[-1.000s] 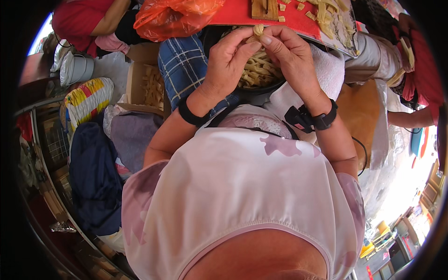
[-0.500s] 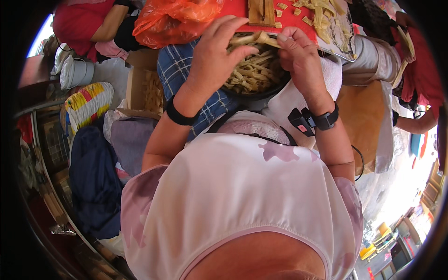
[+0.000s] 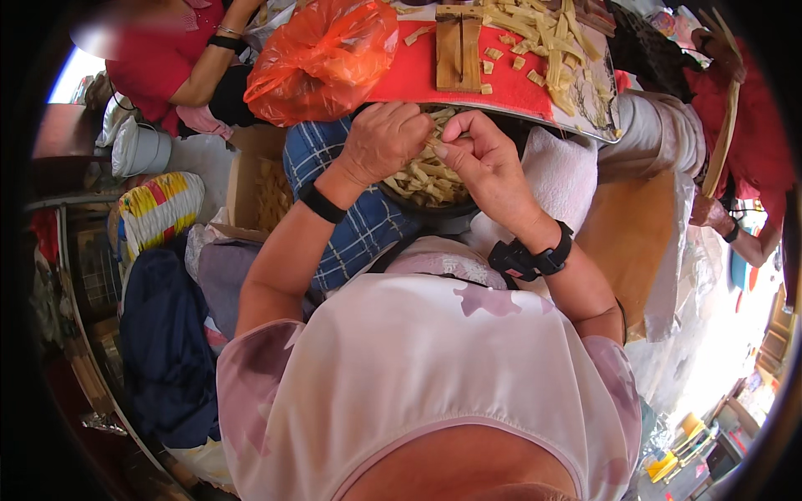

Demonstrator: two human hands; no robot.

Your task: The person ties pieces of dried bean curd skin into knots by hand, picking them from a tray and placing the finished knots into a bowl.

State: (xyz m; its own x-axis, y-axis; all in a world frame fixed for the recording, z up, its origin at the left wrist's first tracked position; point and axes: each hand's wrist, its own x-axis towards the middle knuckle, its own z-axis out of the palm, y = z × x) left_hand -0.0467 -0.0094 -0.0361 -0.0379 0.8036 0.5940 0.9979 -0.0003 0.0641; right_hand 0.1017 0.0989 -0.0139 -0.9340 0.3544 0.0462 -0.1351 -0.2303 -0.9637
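Above a dark round bowl heaped with limp, yellowish-tan strips, my two hands are close together. My left hand is curled into a fist, its knuckles up, around a tan strip that it mostly hides. With thumb and forefinger, my right hand pinches the strip's end, of which only a little shows between the hands. The exact kind of strip cannot be made out. Just beyond, a wooden block with a slot along it rests on a red sheet, with small cut pieces beside it.
An orange plastic bag lies left of the block, on the tray's red sheet. More long strips lie at its right. At left stand a cardboard box of pieces and a bucket. People in red sit on both sides.
My hands have come closer together and lower over the bowl. The left has closed from spread fingers into a fist, and the strip stretched between them is now mostly hidden.
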